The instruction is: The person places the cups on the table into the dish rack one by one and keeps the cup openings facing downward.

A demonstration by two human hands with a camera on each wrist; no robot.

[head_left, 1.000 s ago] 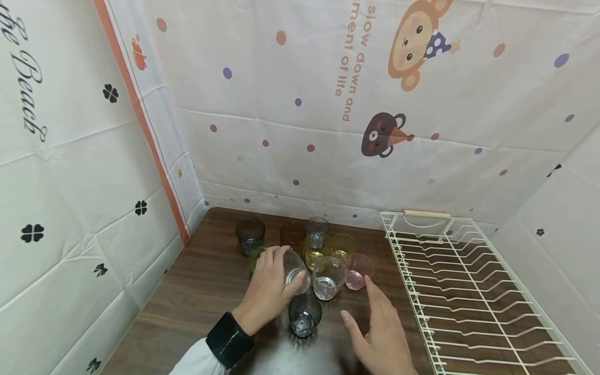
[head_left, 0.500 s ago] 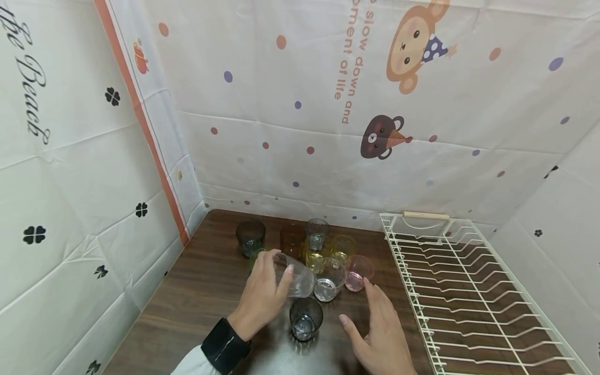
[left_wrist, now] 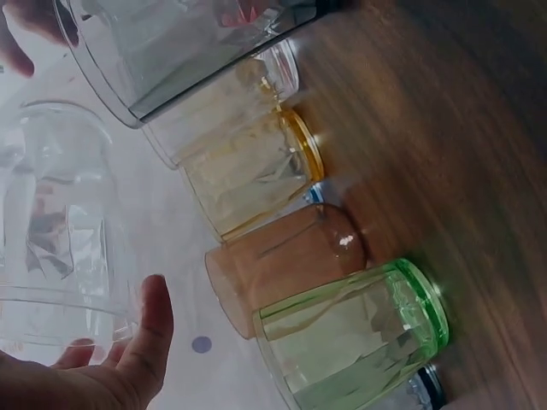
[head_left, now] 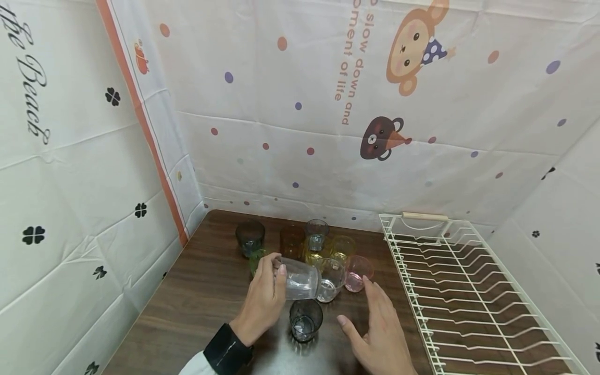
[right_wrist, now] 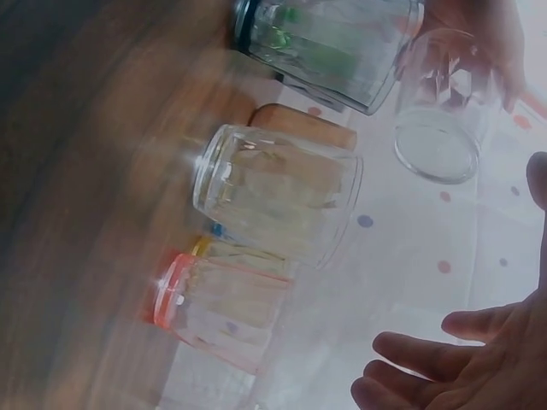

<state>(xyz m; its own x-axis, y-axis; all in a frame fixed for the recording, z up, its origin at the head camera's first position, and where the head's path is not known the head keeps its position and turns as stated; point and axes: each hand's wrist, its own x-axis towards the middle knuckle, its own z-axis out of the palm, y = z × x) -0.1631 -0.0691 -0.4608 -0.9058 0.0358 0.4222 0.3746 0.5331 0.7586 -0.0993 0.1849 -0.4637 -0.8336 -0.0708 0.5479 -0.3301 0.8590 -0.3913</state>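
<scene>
Left hand (head_left: 263,302): fingers curled round clear glass (head_left: 300,280), lifted and tipped sideways above dark glass (head_left: 305,319). Right hand (head_left: 380,333): fingers spread, empty, right of dark glass. Step: likely handover or racking. Next: steady carry toward rack (head_left: 473,291).

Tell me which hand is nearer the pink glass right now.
Right. The right hand hovers open with its fingertips just short of the pink glass; the left hand is farther left, gripping a tilted clear glass.
</scene>
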